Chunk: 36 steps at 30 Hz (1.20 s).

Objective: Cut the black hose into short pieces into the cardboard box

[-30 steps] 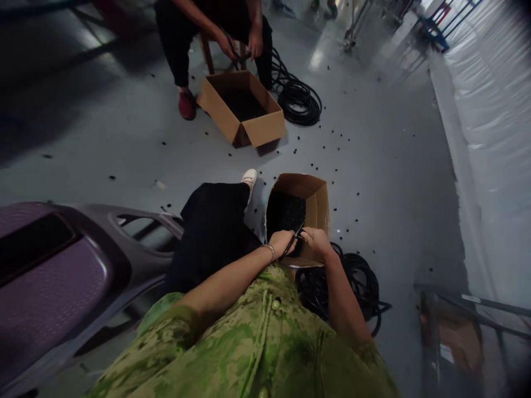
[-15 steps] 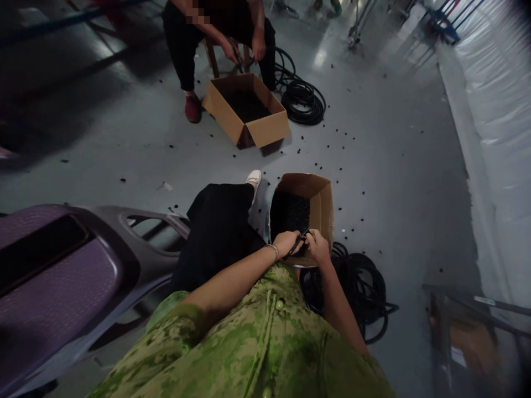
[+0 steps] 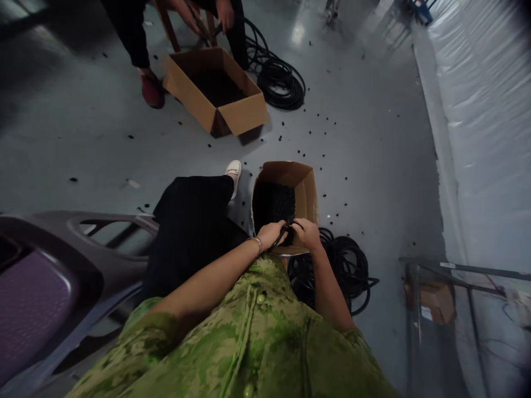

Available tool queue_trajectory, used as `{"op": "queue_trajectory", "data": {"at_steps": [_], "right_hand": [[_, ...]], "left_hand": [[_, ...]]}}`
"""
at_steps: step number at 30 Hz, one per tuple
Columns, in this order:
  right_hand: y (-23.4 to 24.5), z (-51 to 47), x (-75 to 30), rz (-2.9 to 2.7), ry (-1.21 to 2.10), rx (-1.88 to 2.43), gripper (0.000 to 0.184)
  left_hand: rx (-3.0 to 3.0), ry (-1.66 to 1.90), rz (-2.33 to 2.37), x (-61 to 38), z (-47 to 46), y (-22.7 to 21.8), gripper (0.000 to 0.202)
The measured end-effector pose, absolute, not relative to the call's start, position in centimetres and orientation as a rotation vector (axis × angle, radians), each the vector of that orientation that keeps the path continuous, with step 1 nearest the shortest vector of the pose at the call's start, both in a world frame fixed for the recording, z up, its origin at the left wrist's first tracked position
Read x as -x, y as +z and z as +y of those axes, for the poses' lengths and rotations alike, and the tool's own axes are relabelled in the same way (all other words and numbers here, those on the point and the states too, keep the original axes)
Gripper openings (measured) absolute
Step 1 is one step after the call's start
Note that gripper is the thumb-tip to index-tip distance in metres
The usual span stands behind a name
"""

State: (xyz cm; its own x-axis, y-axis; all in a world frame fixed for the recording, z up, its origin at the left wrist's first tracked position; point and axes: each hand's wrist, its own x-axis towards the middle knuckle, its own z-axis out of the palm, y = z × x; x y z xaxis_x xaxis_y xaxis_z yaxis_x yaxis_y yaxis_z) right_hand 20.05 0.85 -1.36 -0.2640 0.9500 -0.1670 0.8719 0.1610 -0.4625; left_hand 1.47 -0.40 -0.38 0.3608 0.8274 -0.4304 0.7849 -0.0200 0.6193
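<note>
Above the near cardboard box (image 3: 307,193), my two hands work close together. My left hand (image 3: 272,235), with a bracelet at the wrist, is closed around a slim black piece (image 3: 279,236), which looks like a length of hose. My right hand (image 3: 307,234) pinches the black hose (image 3: 295,223) close to the left fingertips. Whether a cutting tool is among the fingers is too small to tell. Small black pieces (image 3: 282,202) fill the lower part of the box. A coil of black hose (image 3: 348,265) lies on the floor beside my right forearm.
Opposite, a seated person's hands (image 3: 224,14) hold dark items over another cardboard box (image 3: 240,113) with dark contents. A second hose coil (image 3: 282,83) lies beside it. A purple-grey plastic chair (image 3: 103,265) stands at left, a metal frame (image 3: 468,282) at right. Black bits dot the floor (image 3: 373,149).
The view has shifted, so the boxes, coils and other person sit farther left and higher in the picture. Both my hands stay together over the near box, still gripping the black hose.
</note>
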Motion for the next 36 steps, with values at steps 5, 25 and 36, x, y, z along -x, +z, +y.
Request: {"op": "queue_trajectory", "data": {"at_steps": [5,25,36], "right_hand": [[-1.4,0.5,-19.3,-2.252,0.683,1.840,0.028],[-1.2,0.4,-17.8,-2.057,0.850,2.094,0.033],[2.9,1.2,-16.4,-2.539,0.584,2.153,0.029]], "left_hand": [[-1.850,0.016,1.414,-1.5,-0.5,-0.3,0.031],[-1.866,0.023,1.385,-1.5,-0.2,-0.6,0.029],[-1.657,0.142,1.394,-1.9,-0.4,-2.4,0.024]]}}
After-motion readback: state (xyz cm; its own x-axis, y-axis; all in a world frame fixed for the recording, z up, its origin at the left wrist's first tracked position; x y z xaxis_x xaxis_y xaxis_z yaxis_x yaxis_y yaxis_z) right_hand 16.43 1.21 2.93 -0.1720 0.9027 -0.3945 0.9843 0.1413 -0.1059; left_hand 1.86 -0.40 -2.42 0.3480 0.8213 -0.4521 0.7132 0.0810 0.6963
